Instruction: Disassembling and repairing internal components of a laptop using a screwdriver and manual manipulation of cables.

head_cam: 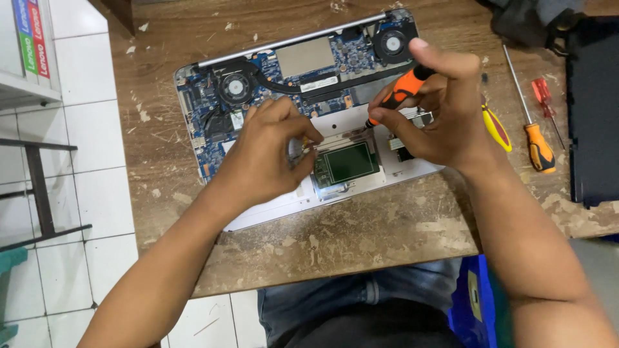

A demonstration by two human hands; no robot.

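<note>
An opened laptop [213, 171] lies bottom-up on a worn wooden table [361, 238], its blue circuit board, two fans and green touchpad board [348, 162] exposed. My right hand [438, 109] grips an orange-and-black screwdriver [401, 91], tip pointing down at the casing just above the touchpad board. My left hand [267, 151] rests on the laptop's middle with fingertips pinched together beside the touchpad board; whether it holds a small part is hidden.
A yellow-handled screwdriver [496, 127], a long orange-handled screwdriver [536, 145] and a small red one [545, 96] lie to the right. A dark laptop cover [593, 109] sits at the right edge. White tiled floor lies left.
</note>
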